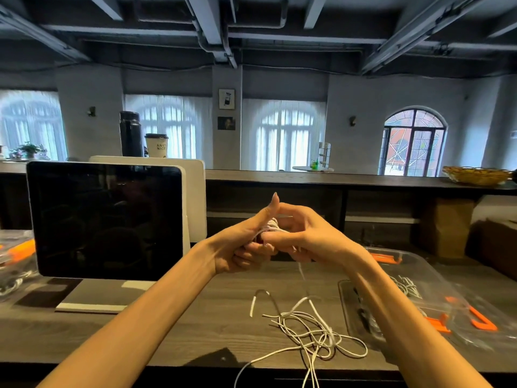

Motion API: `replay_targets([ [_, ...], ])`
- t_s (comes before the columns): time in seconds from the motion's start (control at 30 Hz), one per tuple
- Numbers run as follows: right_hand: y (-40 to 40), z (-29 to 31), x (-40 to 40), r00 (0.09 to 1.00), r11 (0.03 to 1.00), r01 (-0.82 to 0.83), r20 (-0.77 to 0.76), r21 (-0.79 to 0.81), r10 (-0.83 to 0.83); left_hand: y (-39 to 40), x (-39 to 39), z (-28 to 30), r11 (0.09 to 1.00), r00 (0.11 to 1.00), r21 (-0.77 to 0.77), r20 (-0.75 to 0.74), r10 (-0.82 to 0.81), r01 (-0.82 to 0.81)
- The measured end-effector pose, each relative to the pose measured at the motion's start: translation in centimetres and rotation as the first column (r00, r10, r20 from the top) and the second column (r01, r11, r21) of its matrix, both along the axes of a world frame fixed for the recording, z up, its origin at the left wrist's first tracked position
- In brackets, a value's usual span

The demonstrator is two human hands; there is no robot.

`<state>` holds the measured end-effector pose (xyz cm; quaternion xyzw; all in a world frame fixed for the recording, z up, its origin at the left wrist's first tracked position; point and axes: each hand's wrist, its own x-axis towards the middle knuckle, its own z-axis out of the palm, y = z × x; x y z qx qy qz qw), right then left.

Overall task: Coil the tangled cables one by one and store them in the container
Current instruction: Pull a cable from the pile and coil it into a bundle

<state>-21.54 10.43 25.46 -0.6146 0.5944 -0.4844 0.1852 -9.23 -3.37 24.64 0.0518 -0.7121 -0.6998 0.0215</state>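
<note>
Both hands are raised above the wooden desk (195,317). My left hand (246,245) has its fingers curled and its thumb up, with a white cable coil (270,226) wound around the fingers. My right hand (305,233) pinches the cable at that coil. A thin strand hangs from the hands down to a tangled heap of white cables (307,329) on the desk, and some strands trail over the front edge. A clear plastic container (436,298) with orange latches lies at the right, with cable inside it.
A dark monitor (106,219) on a white stand fills the left of the desk. Another clear box with an orange clip (16,256) sits at the far left. A raised shelf behind holds a black flask (130,134), a paper cup (156,145) and a wicker basket (475,176).
</note>
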Motion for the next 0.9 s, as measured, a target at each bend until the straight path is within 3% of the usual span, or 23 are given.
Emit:
replay_targets([
  [0.1,-0.2,0.0,0.4,0.975,0.997,-0.075,0.207,-0.03,0.08,-0.8,0.2,0.1,0.999,1.0,-0.033,-0.009,-0.016,0.016],
  [0.2,-0.3,-0.1,0.5,0.966,0.994,-0.1,0.235,-0.053,0.11,-1.2,0.4,-0.2,0.993,0.992,0.013,-0.048,-0.121,0.121],
  [0.3,-0.5,0.1,0.7,0.986,1.0,-0.01,0.167,-0.028,0.014,-1.1,0.8,-0.2,0.966,0.977,-0.16,-0.029,-0.21,0.203],
  [0.37,-0.6,0.3,0.7,0.993,0.999,0.039,0.112,0.006,-0.04,-0.8,0.7,-0.2,0.953,0.984,-0.244,0.011,-0.18,0.178],
  [0.53,-0.4,0.5,0.8,0.989,0.99,0.14,0.051,0.024,-0.141,-0.9,0.4,-1.0,0.979,0.992,-0.167,-0.018,-0.124,0.119],
  [0.63,-1.0,0.1,0.4,0.942,0.942,0.331,-0.039,-0.063,-0.334,-1.2,0.0,-1.9,0.991,0.988,-0.025,-0.072,-0.136,0.134],
  [0.73,-0.9,-0.2,-0.5,0.923,0.922,0.38,-0.032,-0.08,-0.383,-0.3,-0.6,-2.7,0.995,0.985,0.084,-0.168,-0.038,0.053],
  [0.9,-1.7,-2.0,0.2,0.876,0.863,0.467,-0.03,-0.195,-0.481,1.0,-2.4,-2.6,0.935,0.898,0.187,-0.274,0.345,-0.302],
])
